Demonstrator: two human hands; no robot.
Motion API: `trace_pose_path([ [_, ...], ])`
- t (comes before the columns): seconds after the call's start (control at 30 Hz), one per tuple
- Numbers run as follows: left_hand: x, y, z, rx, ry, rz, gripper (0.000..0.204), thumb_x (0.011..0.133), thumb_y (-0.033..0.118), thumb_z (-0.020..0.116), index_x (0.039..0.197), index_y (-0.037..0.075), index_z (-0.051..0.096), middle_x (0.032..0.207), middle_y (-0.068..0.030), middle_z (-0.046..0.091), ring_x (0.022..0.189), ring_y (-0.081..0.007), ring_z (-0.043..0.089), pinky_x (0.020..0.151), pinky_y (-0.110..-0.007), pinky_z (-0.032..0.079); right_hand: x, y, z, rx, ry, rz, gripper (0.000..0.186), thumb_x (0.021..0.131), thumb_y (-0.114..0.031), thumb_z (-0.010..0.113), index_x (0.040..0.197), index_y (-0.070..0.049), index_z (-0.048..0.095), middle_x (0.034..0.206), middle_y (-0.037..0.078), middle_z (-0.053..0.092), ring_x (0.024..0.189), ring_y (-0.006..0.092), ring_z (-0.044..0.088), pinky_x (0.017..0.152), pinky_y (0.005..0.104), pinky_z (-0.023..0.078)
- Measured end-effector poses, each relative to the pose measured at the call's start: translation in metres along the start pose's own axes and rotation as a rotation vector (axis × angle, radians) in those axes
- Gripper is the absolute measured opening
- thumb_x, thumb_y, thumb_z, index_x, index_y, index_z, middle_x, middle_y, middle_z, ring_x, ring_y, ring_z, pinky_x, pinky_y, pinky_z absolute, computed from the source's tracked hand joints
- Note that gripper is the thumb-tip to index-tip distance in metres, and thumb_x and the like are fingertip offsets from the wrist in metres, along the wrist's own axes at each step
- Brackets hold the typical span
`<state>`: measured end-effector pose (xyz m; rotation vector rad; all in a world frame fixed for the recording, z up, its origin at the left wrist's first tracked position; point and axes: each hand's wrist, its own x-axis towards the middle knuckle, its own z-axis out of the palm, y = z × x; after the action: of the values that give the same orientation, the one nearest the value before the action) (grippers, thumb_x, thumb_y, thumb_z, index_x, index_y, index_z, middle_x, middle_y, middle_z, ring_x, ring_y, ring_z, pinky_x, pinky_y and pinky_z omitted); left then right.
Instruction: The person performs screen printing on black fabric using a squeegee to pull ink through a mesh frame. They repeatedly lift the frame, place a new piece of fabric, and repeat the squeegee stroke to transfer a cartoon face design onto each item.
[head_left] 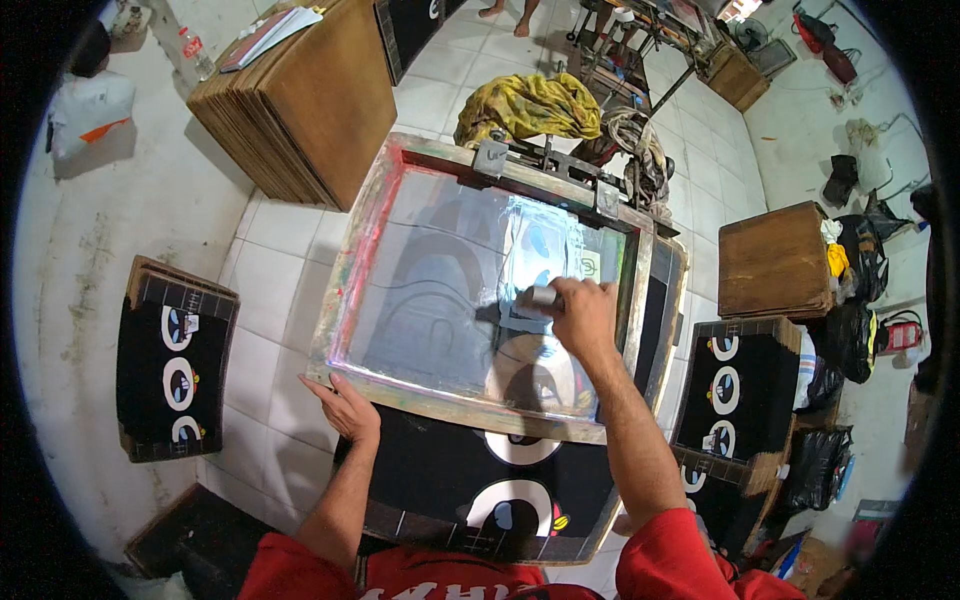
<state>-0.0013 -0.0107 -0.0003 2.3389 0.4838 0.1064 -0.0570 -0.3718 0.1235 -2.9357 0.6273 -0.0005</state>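
Head view: your right hand (585, 312) is closed around a grey tool (541, 297), which projects leftward from the fingers over the mesh (420, 265); its working end cannot be made out. Your left hand (347, 408), fingers spread and clasping nothing, rests against the near-left corner of the wooden frame (450, 405) that borders the mesh. A pale blue patch (522, 225) lies beyond and to the left of your right hand; two metal clamps (490, 157) sit at the far rail, beyond both hands. Between your forearms, a black printed panel (425, 475) shows past the near rail. The step appears to be working the tool across the screen; a further pass would call for a firm right grip, with the left hand steadying the corner.
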Motion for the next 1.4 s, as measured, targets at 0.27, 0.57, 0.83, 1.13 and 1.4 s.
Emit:
trace_pose_path([
  [0.27, -0.003, 0.003, 0.0, -0.044, -0.014, 0.022, 0.076, 0.11, 0.043, 0.037, 0.163, -0.002, 0.008, 0.13, -0.038, 0.059, 0.12, -0.0521, 0.057, 0.101, -0.054, 0.043, 0.063, 0.03, 0.017, -0.071, 0.046, -0.048, 0.034, 0.074, -0.011, 0.079, 0.107, -0.016, 0.072, 0.099, 0.006, 0.075, 0.093, 0.0276, 0.069, 0.085, 0.0476, 0.04],
  [0.57, -0.005, 0.008, -0.001, -0.023, -0.011, 0.03, 0.073, 0.11, 0.039, 0.038, 0.163, -0.002, 0.008, 0.134, -0.0379, 0.057, 0.123, -0.0515, 0.057, 0.102, -0.053, 0.044, 0.154, 0.041, 0.007, -0.021, 0.006, 0.087, 0.037, 0.075, -0.031, 0.088, 0.103, -0.013, 0.071, 0.092, 0.01, 0.076, 0.093, 0.0335, 0.072, 0.09, 0.0521, 0.046],
  [0.83, -0.007, 0.01, -0.001, -0.025, -0.027, 0.039, 0.073, 0.11, 0.038, 0.038, 0.163, -0.002, 0.008, 0.136, -0.0381, 0.056, 0.122, -0.0517, 0.057, 0.102, -0.054, 0.044, 0.1, 0.038, 0.007, 0.006, 0.024, -0.016, 0.033, 0.073, -0.01, 0.084, 0.104, -0.014, 0.073, 0.098, 0.009, 0.075, 0.095, 0.0345, 0.07, 0.081, 0.0493, 0.052],
  [1.13, -0.01, 0.013, -0.001, -0.02, -0.008, 0.05, 0.072, 0.11, 0.039, 0.038, 0.162, -0.003, 0.011, 0.133, -0.0376, 0.058, 0.121, -0.0516, 0.058, 0.1, -0.054, 0.045, 0.144, 0.049, 0.014, -0.073, 0.117, -0.012, 0.039, 0.074, -0.011, 0.08, 0.111, -0.011, 0.069, 0.103, 0.013, 0.075, 0.099, 0.0357, 0.07, 0.084, 0.0485, 0.056],
  [1.4, -0.009, 0.012, 0.002, 0.013, -0.026, 0.008, 0.076, 0.11, 0.045, 0.036, 0.162, -0.003, 0.01, 0.131, -0.0371, 0.06, 0.121, -0.0511, 0.058, 0.099, -0.053, 0.046, 0.029, 0.024, 0.015, -0.029, 0.072, -0.049, 0.024, 0.078, -0.012, 0.079, 0.095, -0.011, 0.062, 0.092, 0.008, 0.069, 0.091, 0.0339, 0.065, 0.076, 0.0493, 0.047],
])
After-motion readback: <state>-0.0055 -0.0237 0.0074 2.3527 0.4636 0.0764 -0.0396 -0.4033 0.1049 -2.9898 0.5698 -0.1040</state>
